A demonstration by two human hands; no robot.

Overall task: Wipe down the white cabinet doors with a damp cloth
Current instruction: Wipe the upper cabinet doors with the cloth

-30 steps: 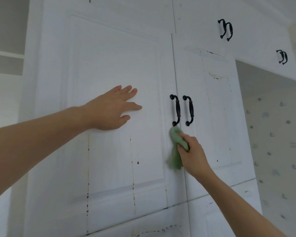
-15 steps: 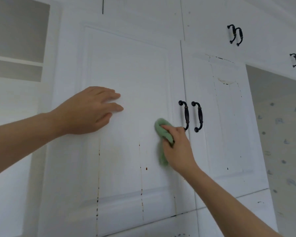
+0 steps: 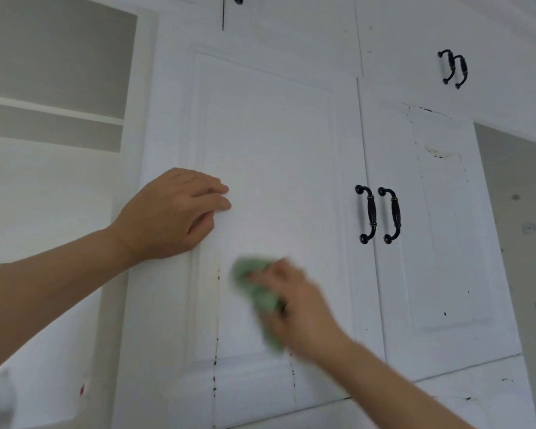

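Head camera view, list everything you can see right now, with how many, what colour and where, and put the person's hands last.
cabinet doors: two tall ones, white with dark flecks; left door, right door; further white doors run above them.
door handles: two, black, side by side at the seam, left handle, right handle.
upper handles: two, black, on the upper doors at top right.
cloth: one, green, bunched against the lower part of the left door, blurred.
shelf niche: one, grey back with a white shelf, at far left.
patterned wall: one, pale with grey marks, at far right.
left hand: one, fingers resting on the left door.
right hand: one, gripping the cloth.
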